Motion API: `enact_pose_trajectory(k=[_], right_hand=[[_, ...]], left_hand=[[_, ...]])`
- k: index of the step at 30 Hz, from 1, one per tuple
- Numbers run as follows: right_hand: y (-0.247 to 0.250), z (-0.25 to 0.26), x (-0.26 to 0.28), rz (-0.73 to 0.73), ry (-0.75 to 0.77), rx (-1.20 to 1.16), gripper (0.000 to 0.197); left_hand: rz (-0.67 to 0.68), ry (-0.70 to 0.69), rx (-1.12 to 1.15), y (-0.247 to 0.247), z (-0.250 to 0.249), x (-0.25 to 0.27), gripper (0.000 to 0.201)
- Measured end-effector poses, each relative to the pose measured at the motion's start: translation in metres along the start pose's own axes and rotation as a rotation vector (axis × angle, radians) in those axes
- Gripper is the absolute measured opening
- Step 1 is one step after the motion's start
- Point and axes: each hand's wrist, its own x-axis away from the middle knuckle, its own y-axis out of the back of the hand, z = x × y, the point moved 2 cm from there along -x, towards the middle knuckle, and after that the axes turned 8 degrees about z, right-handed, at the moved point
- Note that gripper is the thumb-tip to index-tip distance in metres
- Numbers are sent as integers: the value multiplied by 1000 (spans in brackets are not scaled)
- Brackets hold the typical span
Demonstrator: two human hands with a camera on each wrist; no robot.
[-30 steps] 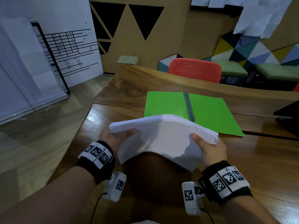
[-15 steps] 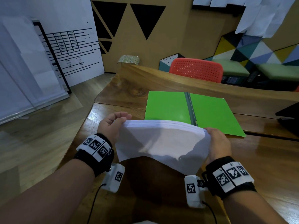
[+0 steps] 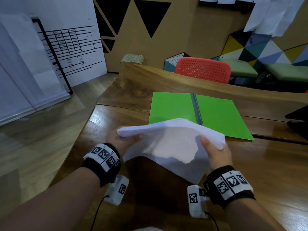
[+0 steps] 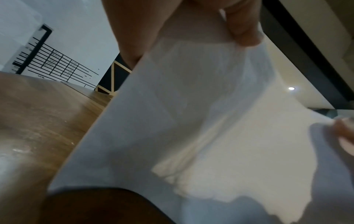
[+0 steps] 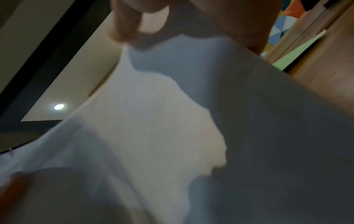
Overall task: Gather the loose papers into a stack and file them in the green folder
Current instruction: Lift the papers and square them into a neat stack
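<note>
The paper stack (image 3: pixel 168 144) is held clear of the wooden table (image 3: pixel 266 172), suspended between both hands. The left hand (image 3: pixel 124 141) clamps the stack's left end: the thumb lies on the upper sheet and the fingers curl beneath. The right hand (image 3: pixel 215 153) clamps the right end in the same manner, thumb on top and fingers wrapped under the edge. Between the two grips the stack bows upward into an arch, with its highest point roughly midway between the hands. Below the grips, a corner of the sheets hangs down toward the person.

In the left wrist view, the stack (image 4: pixel 191 121) fills most of the frame; a finger (image 4: pixel 243 22) of the left hand presses its upper edge, and the sheets are fanned and blurred. In the right wrist view, the stack (image 5: pixel 153 121) likewise covers the frame, pinched at the top by the right hand's fingers (image 5: pixel 126 19).

The green folder (image 3: pixel 220 117) lies open and flat on the table, just beyond the grips, on the far side of the stack. Its dark centre spine (image 3: pixel 196 107) runs away from the person. The arched top of the stack overlaps the folder's near edge in the head view; whether they touch cannot be determined.

A red perforated chair (image 3: pixel 202 69) stands beyond the table's far edge, well apart from the hands.
</note>
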Motion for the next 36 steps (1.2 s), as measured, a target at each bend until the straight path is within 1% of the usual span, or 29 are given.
enact_pose_trajectory(k=[1, 2, 3, 4, 5, 6, 8, 9, 12, 14, 15, 16, 18, 19, 20, 21, 22, 23, 25, 27, 29, 30, 31, 32, 33, 34, 35, 36], right_hand=[[-1, 0, 1, 1, -9, 15, 27], [-1, 1, 1, -6, -12, 33, 26], [-2, 4, 2, 1, 2, 11, 35], [-1, 7, 2, -5, 36, -14, 53], [1, 8, 3, -15, 65, -44, 69], [3, 8, 4, -31, 70, -68, 78], [6, 2, 7, -31, 60, -83, 84], [6, 0, 9, -27, 37, -65, 85], [5, -3, 15, -55, -60, -60, 80], [5, -1, 17, -86, -90, -94, 87], [6, 0, 17, -92, -100, -91, 86], [6, 4, 17, -92, -97, -79, 74], [6, 12, 15, -57, -71, -37, 37], [8, 14, 12, -43, -64, -29, 23], [11, 15, 9, -44, -59, -38, 16], [14, 16, 6, -43, -53, -36, 14], [16, 16, 4, -43, -45, -24, 15], [16, 17, 3, -56, -37, -11, 19], [16, 19, 3, -95, -41, 15, 24], [15, 19, 1, -104, -47, -8, 25], [12, 17, 6, -82, -43, -26, 42], [11, 14, 7, -70, -48, -48, 57], [9, 10, 10, -67, -35, -28, 75], [9, 5, 12, -65, -13, -16, 86], [8, 1, 12, -54, -7, 4, 83], [6, -2, 14, -50, -6, 26, 72], [5, -3, 14, -41, -8, 17, 64], [6, -5, 12, -30, -17, -8, 59]], left_hand=[[4, 14, -32, -2, -1, 0, 27], [8, 24, -19, -3, -1, -1, 25], [-13, 38, 9, -1, -4, 1, 19], [-30, 34, 39, 2, -6, 2, 17], [-46, 18, 73, 6, -7, 3, 16], [-56, -15, 93, 9, -6, 4, 18], [-40, -74, 69, 12, -4, 5, 28], [-29, -75, 79, 11, 0, 5, 31], [-20, -85, 123, 8, -3, 9, 32], [-13, -89, 181, 10, -4, 7, 32], [-22, -73, 217, 9, -5, 5, 31], [-42, -55, 265, 8, -5, 2, 26], [-70, -41, 317, 6, -8, -1, 11], [-67, -43, 309, 5, -11, 0, 8], [-56, -48, 293, 4, -15, 1, 6], [-55, -62, 277, 4, -16, 2, 6], [-65, -69, 257, 5, -17, 3, 12], [-75, -69, 240, 5, -17, 3, 19], [-87, -59, 236, 5, -20, 3, 25], [-80, -38, 223, 5, -19, 2, 21], [-46, -24, 210, 6, -20, 5, 8], [-15, -29, 192, 7, -17, 7, 29], [11, -25, 153, 7, -14, 8, 56], [31, -32, 137, 5, -12, 10, 72], [42, -30, 120, 2, -11, 13, 68], [49, -28, 119, -4, -11, 16, 49], [28, -7, 118, -9, -14, 18, 30], [0, 16, 112, -15, -17, 19, 21]])
